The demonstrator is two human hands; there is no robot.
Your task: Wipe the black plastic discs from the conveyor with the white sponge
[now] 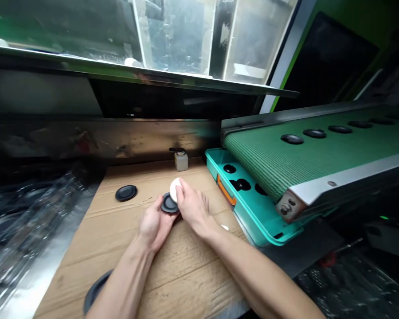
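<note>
Where the two forearms reach out over the cardboard-covered worktop (186,274), a dark round object (95,290) lies nearer than the black disc and to its left, at the near edge. It is half hidden under the left forearm, so what it is cannot be told. Beyond it, the left hand (154,223) comes at the black disc (168,205) from the near-left, its grip closed on the disc's near rim and holding it low over the cardboard, tilted slightly up. The right hand (193,208) sits just right of the disc, its grip pinching a white pad (175,189) that stands on edge against the disc's far-right rim; the two touch. Being round, the disc has no long axis, and both hands are equally close to it. The fingertips under the disc and the pad's back face are hidden. A small white scrap (224,227) lies right of the disc, behind the right wrist. A second black disc (126,192) lies flat to the left of the held one, well apart. Farther off, a small capped jar (181,160) stands behind the disc. To the disc's right is a teal tray (256,212) with more black discs (240,184) in it, and above that a green conveyor belt (262,155) carrying a row of black parts (291,139), blurred toward the far end.
</note>
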